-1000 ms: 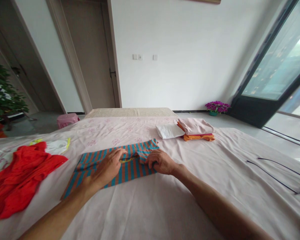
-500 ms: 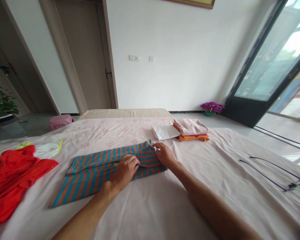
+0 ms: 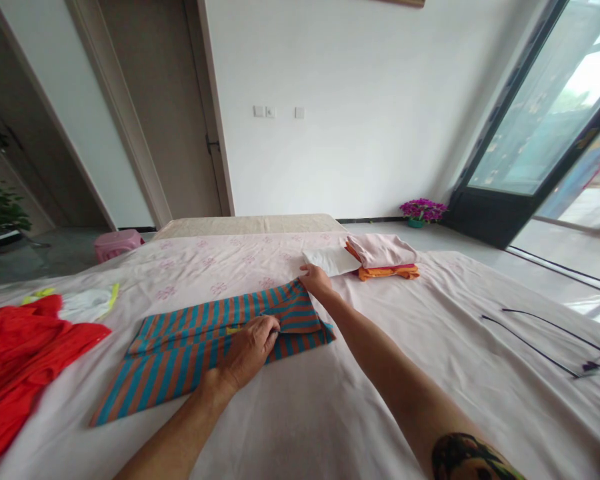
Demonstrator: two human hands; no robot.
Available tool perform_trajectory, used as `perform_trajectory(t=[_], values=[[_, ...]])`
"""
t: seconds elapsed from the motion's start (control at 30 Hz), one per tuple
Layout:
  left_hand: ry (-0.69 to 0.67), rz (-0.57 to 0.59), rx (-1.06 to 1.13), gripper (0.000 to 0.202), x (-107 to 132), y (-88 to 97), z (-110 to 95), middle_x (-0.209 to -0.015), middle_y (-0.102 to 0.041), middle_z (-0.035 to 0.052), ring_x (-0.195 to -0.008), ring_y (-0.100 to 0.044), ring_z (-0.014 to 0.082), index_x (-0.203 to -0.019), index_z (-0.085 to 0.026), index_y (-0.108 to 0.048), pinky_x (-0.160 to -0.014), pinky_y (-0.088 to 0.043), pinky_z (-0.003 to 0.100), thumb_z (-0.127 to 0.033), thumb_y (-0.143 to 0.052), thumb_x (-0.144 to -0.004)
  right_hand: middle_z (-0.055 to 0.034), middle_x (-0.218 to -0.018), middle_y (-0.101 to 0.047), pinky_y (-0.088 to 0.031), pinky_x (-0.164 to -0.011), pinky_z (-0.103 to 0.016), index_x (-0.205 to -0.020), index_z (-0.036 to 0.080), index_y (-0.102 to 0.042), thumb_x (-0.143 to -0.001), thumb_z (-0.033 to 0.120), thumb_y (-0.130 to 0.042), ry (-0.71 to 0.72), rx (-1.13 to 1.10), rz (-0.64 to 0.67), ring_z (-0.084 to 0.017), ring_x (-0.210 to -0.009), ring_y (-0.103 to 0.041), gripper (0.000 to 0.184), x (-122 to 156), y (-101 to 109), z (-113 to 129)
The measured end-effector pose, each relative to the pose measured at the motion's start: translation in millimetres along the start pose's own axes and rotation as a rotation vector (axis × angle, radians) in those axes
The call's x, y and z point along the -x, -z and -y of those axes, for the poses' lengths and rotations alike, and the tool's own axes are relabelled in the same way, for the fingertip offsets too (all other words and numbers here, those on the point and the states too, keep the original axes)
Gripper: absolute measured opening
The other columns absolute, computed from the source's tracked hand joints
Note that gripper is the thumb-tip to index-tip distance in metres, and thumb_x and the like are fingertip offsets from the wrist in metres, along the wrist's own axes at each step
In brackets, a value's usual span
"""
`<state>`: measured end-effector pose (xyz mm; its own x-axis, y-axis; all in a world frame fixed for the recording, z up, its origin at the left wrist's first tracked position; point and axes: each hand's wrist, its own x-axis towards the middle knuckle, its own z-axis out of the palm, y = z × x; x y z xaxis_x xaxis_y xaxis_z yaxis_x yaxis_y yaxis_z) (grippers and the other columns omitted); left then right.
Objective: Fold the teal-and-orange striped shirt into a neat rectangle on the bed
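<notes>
A garment with teal and brown stripes (image 3: 180, 360) lies folded lengthwise across the bed-like surface, its right end turned over on itself. A small yellow patch shows near its middle. On that fold rests my left hand (image 3: 253, 343), fingers curled closed on the cloth. My right hand (image 3: 317, 281) is at the garment's far right corner, thumb and fingers closed on the edge there; the fingertips are partly hidden.
Folded clothes (image 3: 385, 253) are stacked beyond, beside a white cloth (image 3: 333, 260). Red clothing (image 3: 30, 360) lies at left, near a white and yellow piece (image 3: 87, 303). Black-armed eyeglasses (image 3: 550, 340) lie at right. A pink stool (image 3: 117, 245) stands behind.
My right hand has shifted slightly away from me and left along the garment's far corner. My left hand stays on the fold. The view has tilted slightly.
</notes>
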<state>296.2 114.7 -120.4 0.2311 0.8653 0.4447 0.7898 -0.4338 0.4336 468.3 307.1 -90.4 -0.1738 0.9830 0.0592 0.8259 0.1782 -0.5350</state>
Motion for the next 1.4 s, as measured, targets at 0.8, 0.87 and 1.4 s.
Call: perform_trajectory(t=[0.8,0.87,1.4], values=[[0.111,-0.025,-0.161,0.023,59.7,92.4,52.7,-0.108,-0.07,0.003,-0.105,-0.064,0.0168,-0.103,-0.024,-0.068,-0.093,-0.05,0.03,-0.024,-0.047,-0.095,-0.0139,-0.147,-0.049,-0.029,-0.116,-0.046,-0.141,0.016,-0.05,-0.101,0.033,-0.041,0.737,0.28,-0.028,-0.026,-0.139,-0.04,0.045,103.5,-34.9,3.9],[0.257,-0.077,-0.274,0.021,81.5,114.5,82.7,-0.109,-0.069,0.0035,-0.105,-0.064,0.0193,-0.103,-0.024,-0.067,-0.093,-0.05,0.033,-0.026,-0.05,-0.091,-0.0122,-0.146,-0.051,-0.03,-0.116,-0.045,-0.14,0.017,-0.052,-0.101,0.033,-0.041,0.736,0.272,-0.038,-0.026,-0.139,-0.04,0.044,103.1,-33.9,6.3],[0.445,-0.157,-0.539,0.02,124.7,139.3,140.6,-0.098,-0.069,0.0056,-0.095,-0.062,0.0232,-0.094,-0.023,-0.065,-0.087,-0.048,0.034,-0.026,-0.047,-0.087,-0.0087,-0.107,-0.065,-0.044,-0.091,-0.036,-0.122,0.023,-0.066,-0.097,0.048,-0.051,0.879,0.173,-0.003,-0.022,-0.1,-0.056,0.039,124.5,-11.6,26.8]])
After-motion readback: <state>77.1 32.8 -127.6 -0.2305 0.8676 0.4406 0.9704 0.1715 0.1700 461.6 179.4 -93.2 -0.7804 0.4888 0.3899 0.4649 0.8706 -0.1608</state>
